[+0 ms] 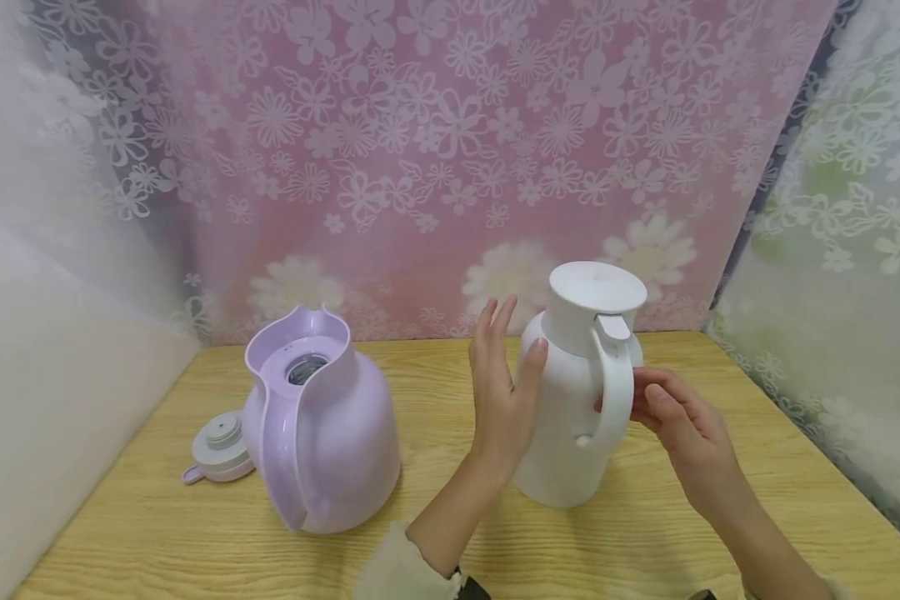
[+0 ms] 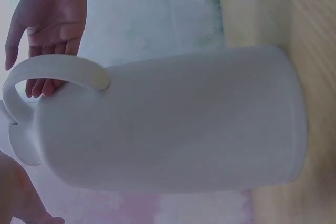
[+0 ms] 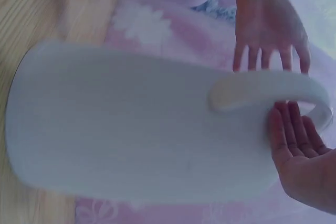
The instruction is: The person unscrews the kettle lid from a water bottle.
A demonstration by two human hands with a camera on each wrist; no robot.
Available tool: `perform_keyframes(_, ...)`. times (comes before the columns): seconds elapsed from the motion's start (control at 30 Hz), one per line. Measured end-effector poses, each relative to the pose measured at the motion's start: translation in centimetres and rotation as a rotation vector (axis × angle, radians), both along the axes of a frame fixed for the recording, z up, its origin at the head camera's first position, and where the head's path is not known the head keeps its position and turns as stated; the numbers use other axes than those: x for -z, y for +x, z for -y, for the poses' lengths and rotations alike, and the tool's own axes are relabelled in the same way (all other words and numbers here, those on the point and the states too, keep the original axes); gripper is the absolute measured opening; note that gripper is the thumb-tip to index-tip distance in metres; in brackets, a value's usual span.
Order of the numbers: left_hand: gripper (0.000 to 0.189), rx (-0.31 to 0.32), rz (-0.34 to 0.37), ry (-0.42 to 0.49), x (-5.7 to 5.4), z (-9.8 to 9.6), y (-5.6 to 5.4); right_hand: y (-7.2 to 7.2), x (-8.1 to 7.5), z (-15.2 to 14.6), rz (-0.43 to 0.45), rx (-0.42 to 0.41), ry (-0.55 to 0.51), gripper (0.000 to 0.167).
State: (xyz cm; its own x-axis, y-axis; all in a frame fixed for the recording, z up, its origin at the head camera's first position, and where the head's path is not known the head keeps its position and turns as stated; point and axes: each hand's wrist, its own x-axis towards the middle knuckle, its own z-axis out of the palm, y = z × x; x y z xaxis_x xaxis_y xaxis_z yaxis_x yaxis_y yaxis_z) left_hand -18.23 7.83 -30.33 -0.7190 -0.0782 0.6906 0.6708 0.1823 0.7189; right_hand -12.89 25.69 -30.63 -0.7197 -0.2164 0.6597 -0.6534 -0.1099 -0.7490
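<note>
A white thermos jug [image 1: 558, 433] with a round flat lid [image 1: 598, 287] stands upright on the table, its handle [image 1: 617, 396] facing me. My left hand [image 1: 504, 392] is at the jug's left side, fingers straight and thumb apart; whether it touches cannot be told. My right hand [image 1: 686, 437] is at the right, its extended fingers [image 3: 286, 132] reaching into the handle loop without curling round it. To the left stands a lilac thermos jug [image 1: 360, 442], its top uncovered. Beside it a grey and lilac lid [image 1: 221, 446] lies with its grey stopper upward.
The jugs stand on a wood-grain table [image 1: 450, 550]. A pink flowered curtain [image 1: 420, 167] hangs behind its back edge. Pale sheeting encloses the left side, and a flowered curtain [image 1: 847, 275] the right.
</note>
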Motion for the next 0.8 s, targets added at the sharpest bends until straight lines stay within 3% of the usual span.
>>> perform_keyframes(0.13, 0.053, -0.001, -0.227, -0.148, -2.3, 0.1, -1.3, 0.1, -0.8, 1.0, 0.097, -0.142, 0.019, 0.042)
perform_keyframes(0.27, 0.043, 0.074, -0.379, -0.363, -4.5, 0.3, -2.6, 0.1, -1.3, 1.5, 0.189, -0.243, 0.019, 0.048)
perform_keyframes(0.33, 0.043, 0.112, -0.38, -0.496, -5.4, 0.4, -3.0, 0.0, -1.4, 1.6, 0.216, -0.256, 0.011, 0.049)
perform_keyframes(0.5, 0.047, 0.159, -0.317, -0.793, -6.8, 0.1, -3.9, 0.1, -1.4, 2.0, 0.257, -0.17, 0.018, 0.048)
perform_keyframes(0.63, 0.05, 0.197, -0.32, -0.861, -6.9, 0.0, -4.4, 0.2, -1.3, 2.2, 0.246, -0.118, 0.032, 0.046)
perform_keyframes(0.8, 0.054, 0.258, -0.355, -0.864, -7.0, 0.3, -5.0, 0.0, -1.2, 2.2, 0.207, -0.147, 0.006, 0.047)
